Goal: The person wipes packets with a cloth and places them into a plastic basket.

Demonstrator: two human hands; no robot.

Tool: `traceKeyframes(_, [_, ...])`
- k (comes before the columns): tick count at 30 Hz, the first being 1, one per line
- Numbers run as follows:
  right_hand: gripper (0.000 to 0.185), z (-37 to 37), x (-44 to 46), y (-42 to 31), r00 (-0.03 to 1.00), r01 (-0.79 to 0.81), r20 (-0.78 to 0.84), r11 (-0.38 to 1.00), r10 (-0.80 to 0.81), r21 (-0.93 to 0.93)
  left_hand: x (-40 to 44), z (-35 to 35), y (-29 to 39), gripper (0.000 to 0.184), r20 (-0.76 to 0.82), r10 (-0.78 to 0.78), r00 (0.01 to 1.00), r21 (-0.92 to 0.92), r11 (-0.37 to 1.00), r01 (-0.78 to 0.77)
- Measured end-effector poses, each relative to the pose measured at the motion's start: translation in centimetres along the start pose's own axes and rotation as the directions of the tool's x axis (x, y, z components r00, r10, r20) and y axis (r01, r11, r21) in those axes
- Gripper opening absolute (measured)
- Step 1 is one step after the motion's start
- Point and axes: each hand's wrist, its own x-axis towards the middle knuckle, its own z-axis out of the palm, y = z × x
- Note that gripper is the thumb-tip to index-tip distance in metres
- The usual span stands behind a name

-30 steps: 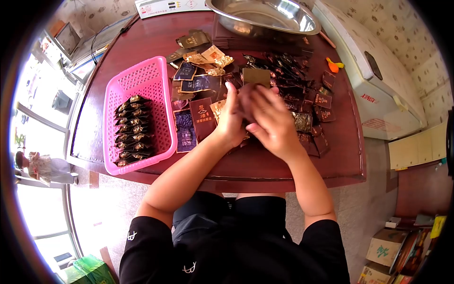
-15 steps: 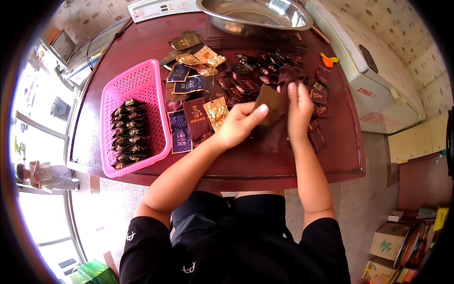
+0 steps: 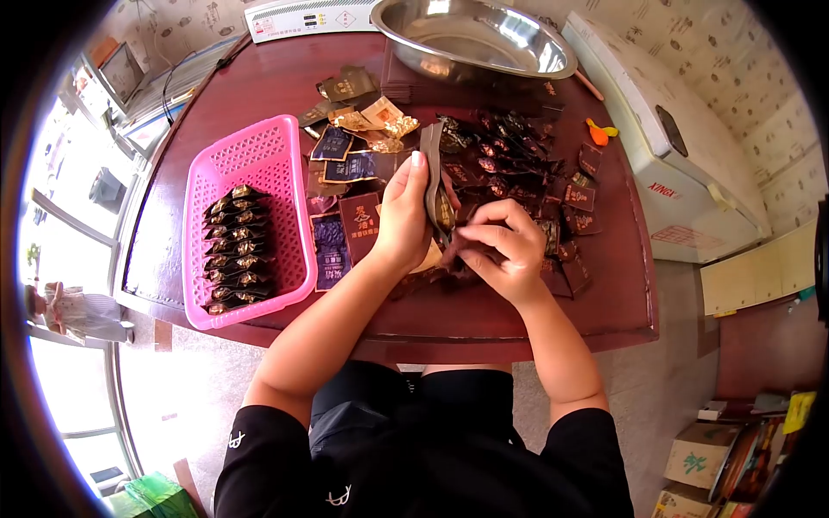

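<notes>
My left hand (image 3: 404, 207) is wrapped round a narrow dark olive-brown pouch (image 3: 434, 164), held upright above the table. The pouch gapes along its side, and something gold-coloured (image 3: 444, 207) shows inside. At its lower end, my right hand (image 3: 508, 250) pinches a dark brown piece of soft material (image 3: 454, 250); whether this belongs to the pouch I cannot tell. Behind the hands lies a heap of small dark foil packets (image 3: 505, 151). Beside my left hand are a flat brown printed pouch (image 3: 358, 224) and a purple packet (image 3: 329, 250).
A pink basket (image 3: 298, 207) at left holds a row of dark packets (image 3: 235, 250). A steel basin (image 3: 484, 65) and a white device (image 3: 311, 19) stand at the back. Gold packets (image 3: 380, 116) and an orange-yellow item (image 3: 598, 132) lie about. A white freezer (image 3: 665, 155) borders the right.
My left hand has turned the pouch upright and drawn it slightly left; its side now gapes. My right hand has come down and left to its lower end.
</notes>
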Motion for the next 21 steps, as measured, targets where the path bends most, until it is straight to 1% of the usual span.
traceKeyframes(1, [0.025, -0.1, -0.1, -0.1, 1.0, -0.026, -0.006, 0.999, 0.026, 0.036, 0.1, 0.1, 0.0, 0.031, 0.003, 0.002, 1.0, -0.004, 1.0, -0.002])
traceKeyframes(2, [0.022, -0.2, -0.1, -0.2, 0.999, -0.052, -0.011, 0.996, 0.053, 0.073, 0.1, 0.2, -0.1, 0.029, -0.002, 0.039, 0.999, 0.051, 0.998, -0.039])
traceKeyframes(3, [0.022, -0.3, -0.1, -0.1, 0.999, -0.051, -0.009, 0.996, 0.052, 0.071, 0.1, 0.2, -0.2, 0.028, -0.007, 0.075, 0.997, 0.108, 0.991, -0.074])
traceKeyframes(5, [0.017, -0.2, -0.1, 0.1, 0.977, -0.214, 0.025, 0.969, 0.212, 0.126, 0.4, -0.2, -0.6, 0.027, 0.014, 0.096, 0.995, 0.126, 0.987, -0.097])
traceKeyframes(6, [0.015, -0.2, 0.0, 0.0, 0.965, -0.261, 0.021, 0.95, 0.261, 0.174, 0.5, -0.5, -0.7, 0.027, 0.036, 0.116, 0.993, 0.146, 0.982, -0.12])
traceKeyframes(7, [0.014, -0.2, -0.2, 0.3, 0.95, -0.309, 0.033, 0.918, 0.311, 0.25, 0.6, -0.9, -0.6, 0.027, 0.086, 0.098, 0.991, 0.145, 0.983, -0.11])
traceKeyframes(8, [0.014, -0.2, -0.5, 0.6, 0.933, -0.354, 0.05, 0.877, 0.358, 0.324, 0.6, -1.1, -0.6, 0.027, 0.089, 0.097, 0.991, 0.146, 0.983, -0.11])
traceKeyframes(9, [0.014, -0.3, -0.4, 0.7, 0.933, -0.352, 0.047, 0.878, 0.357, 0.323, 0.6, -1.0, -0.5, 0.026, 0.129, 0.07, 0.989, 0.166, 0.982, -0.091])
traceKeyframes(11, [0.011, -0.5, -0.3, 0.7, 0.906, -0.421, 0.122, 0.822, 0.406, 0.383, 0.6, -1.0, -0.4, 0.027, 0.201, 0.028, 0.979, 0.202, 0.977, -0.07])
traceKeyframes(12, [0.011, -0.5, -0.4, 0.8, 0.905, -0.421, 0.119, 0.823, 0.408, 0.382, 0.5, -1.0, -0.4, 0.027, 0.204, 0.026, 0.979, 0.202, 0.977, -0.068])
traceKeyframes(14, [0.011, -0.6, -0.7, 1.2, 0.87, -0.479, 0.085, 0.788, 0.487, 0.388, 0.1, -0.7, -0.2, 0.03, 0.29, -0.02, 0.957, 0.293, 0.954, -0.069])
traceKeyframes(15, [0.012, -0.8, -0.6, 1.5, 0.896, -0.428, 0.036, 0.84, 0.442, 0.334, -0.1, -0.3, 0.1, 0.033, 0.28, -0.056, 0.958, 0.32, 0.947, -0.038])
traceKeyframes(16, [0.013, -0.9, -0.5, 1.3, 0.901, -0.415, -0.001, 0.865, 0.433, 0.282, -0.2, -0.2, 0.1, 0.035, 0.3, -0.061, 0.952, 0.311, 0.95, -0.037])
traceKeyframes(18, [0.013, -1.2, -0.6, 1.3, 0.892, -0.424, -0.096, 0.891, 0.442, 0.164, -0.2, 0.0, 0.1, 0.039, 0.33, -0.039, 0.943, 0.41, 0.906, -0.106])
traceKeyframes(20, [0.013, -1.2, -0.7, 1.8, 0.874, -0.408, -0.214, 0.898, 0.437, 0.164, -0.5, 0.4, 0.2, 0.04, 0.349, -0.059, 0.935, 0.433, 0.895, -0.105])
traceKeyframes(21, [0.013, -1.1, -0.5, 1.7, 0.839, -0.423, -0.269, 0.878, 0.472, 0.223, -0.7, 0.5, 0.2, 0.042, 0.356, -0.118, 0.927, 0.446, 0.893, -0.058])
